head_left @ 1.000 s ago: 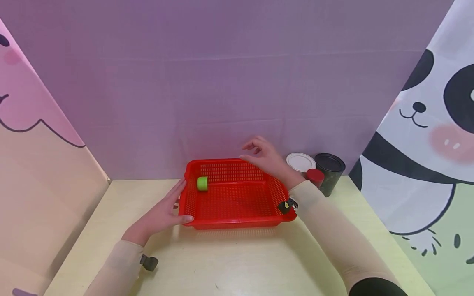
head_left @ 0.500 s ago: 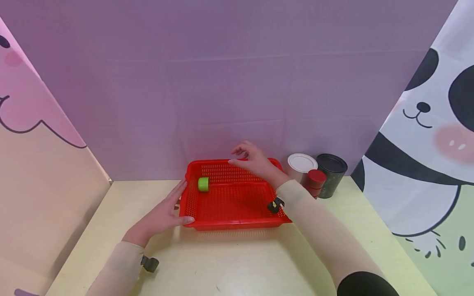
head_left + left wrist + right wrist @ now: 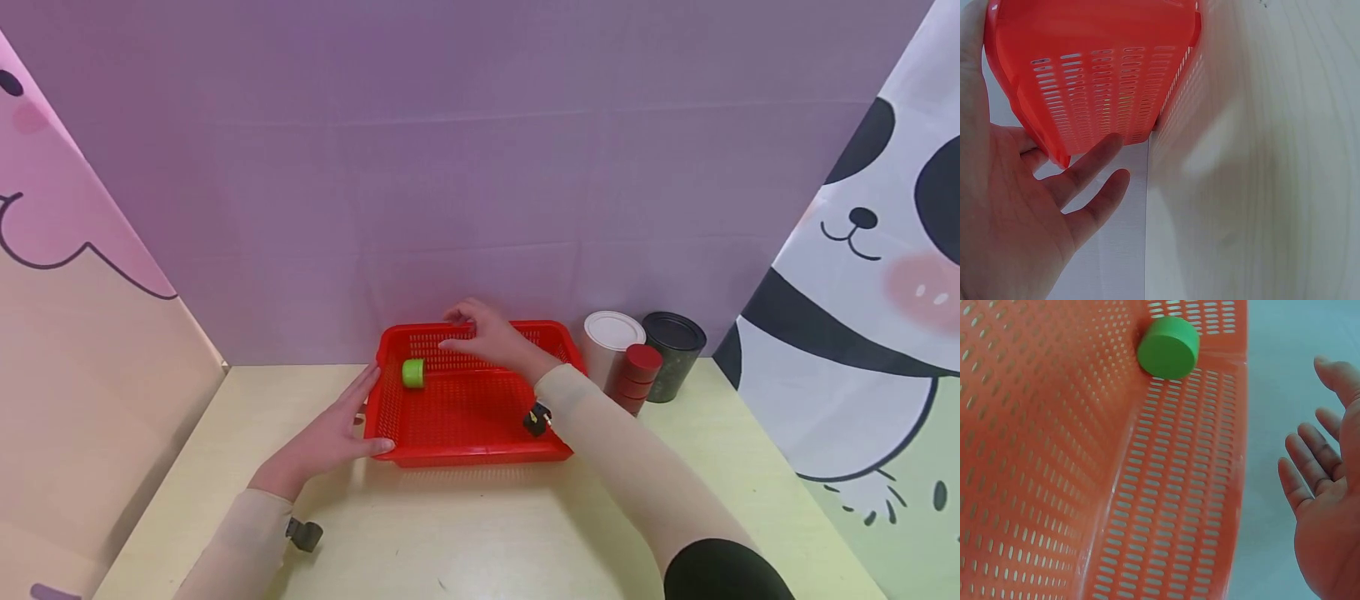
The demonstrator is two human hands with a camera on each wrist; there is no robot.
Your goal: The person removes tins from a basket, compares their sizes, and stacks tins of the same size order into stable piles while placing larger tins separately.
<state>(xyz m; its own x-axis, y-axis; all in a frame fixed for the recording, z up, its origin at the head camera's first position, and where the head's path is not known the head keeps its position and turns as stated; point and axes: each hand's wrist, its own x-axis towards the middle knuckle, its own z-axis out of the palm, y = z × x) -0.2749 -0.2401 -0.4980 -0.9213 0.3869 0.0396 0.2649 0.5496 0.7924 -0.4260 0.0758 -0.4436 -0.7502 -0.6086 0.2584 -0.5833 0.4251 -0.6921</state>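
Observation:
A red plastic basket (image 3: 480, 454) with slotted walls stands on the table against the back wall. My left hand (image 3: 326, 437) rests on its left end, thumb on the front corner and straight fingers along the rim. Two fingers hang free beneath the rim in the left wrist view. My right hand (image 3: 487, 337) hovers over the basket's back rim, fingers loosely bent and holding nothing. Inside, toward the back left corner, lies a short bright green cylinder (image 3: 1168, 349), cap-like, on its side. The right wrist view shows it apart from my right hand (image 3: 1329, 487).
Right of the basket stand a white-lidded can (image 3: 613, 331), a dark can with a black lid (image 3: 673, 331) and a stack of red round pieces (image 3: 637, 375), partly behind my right sleeve. The pale table (image 3: 450, 533) extends in front.
My right hand has moved left and slightly down along the basket's back rim, baring more of the cans and red stack. The left hand and the green cylinder stay put.

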